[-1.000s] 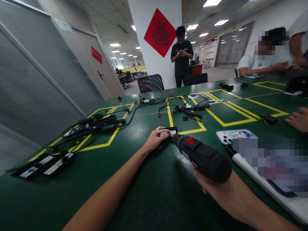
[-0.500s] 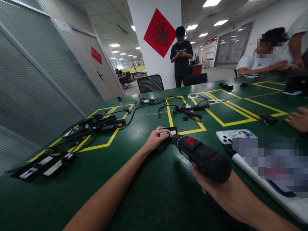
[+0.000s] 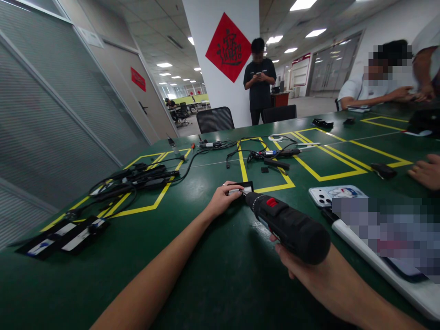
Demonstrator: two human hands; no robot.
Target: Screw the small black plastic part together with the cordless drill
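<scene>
A black cordless drill (image 3: 288,224) with a red switch on top is gripped in my right hand (image 3: 292,261). Its chuck points forward and left, and the bit meets a small black piece with a light strip (image 3: 248,185) on the green table (image 3: 206,284). My left hand (image 3: 222,199) is closed on that piece from the left, fingertips close beside the bit. The piece's exact kind is hard to make out, and my fingers hide part of it. The drill body hides most of the grip.
Tangled black cables (image 3: 147,176) and two dark panels with light strips (image 3: 82,236) lie to the left. A pen-like tool (image 3: 275,153) is ahead. At right are a phone (image 3: 319,197), a black clip-like part (image 3: 383,170) and another person's hand (image 3: 426,172).
The rear of the drill has dipped very slightly, and my right-hand fingers have shifted a little on the grip. My left hand and the piece stay put.
</scene>
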